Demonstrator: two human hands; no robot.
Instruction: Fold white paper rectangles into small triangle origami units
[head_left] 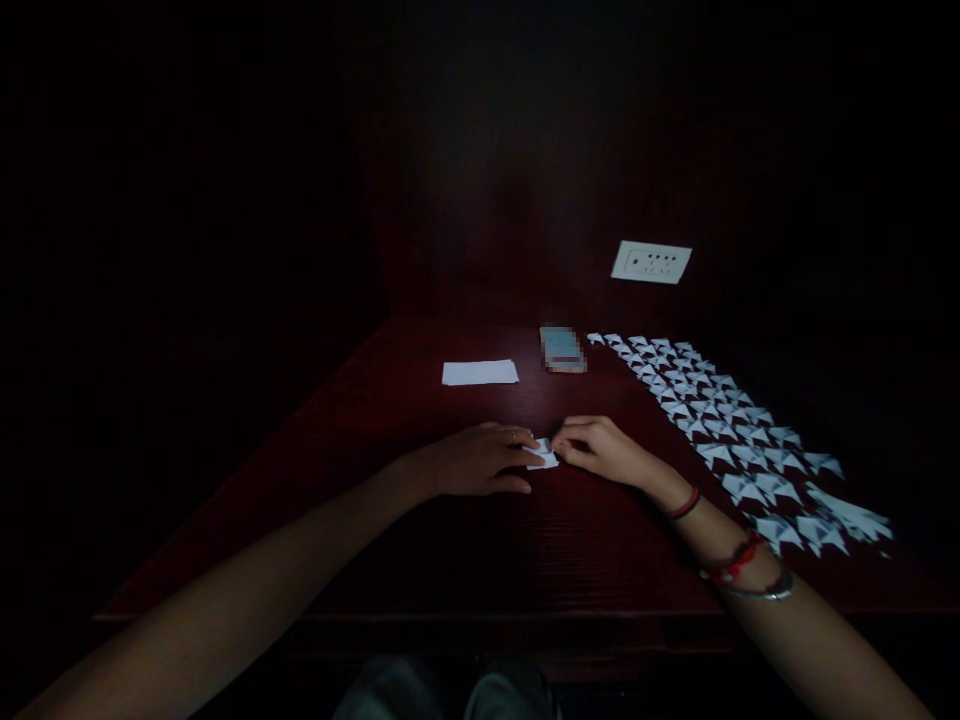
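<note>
A small piece of folded white paper [543, 456] lies on the dark red table between my hands. My left hand [484, 458] rests flat, its fingers stretched out and their tips pressing the paper from the left. At the paper's right edge, the curled fingers of my right hand [596, 445] pinch it, thumb and forefinger close together. Just beyond my hands lies a stack of white paper sheets [480, 373].
A blurred-out phone [562, 348] lies behind my right hand. Rows of small folded paper pieces [709, 408] cover the table's right side, with a bundle of paper strips [851, 514] near the front. A socket plate [651, 262] is on the back wall.
</note>
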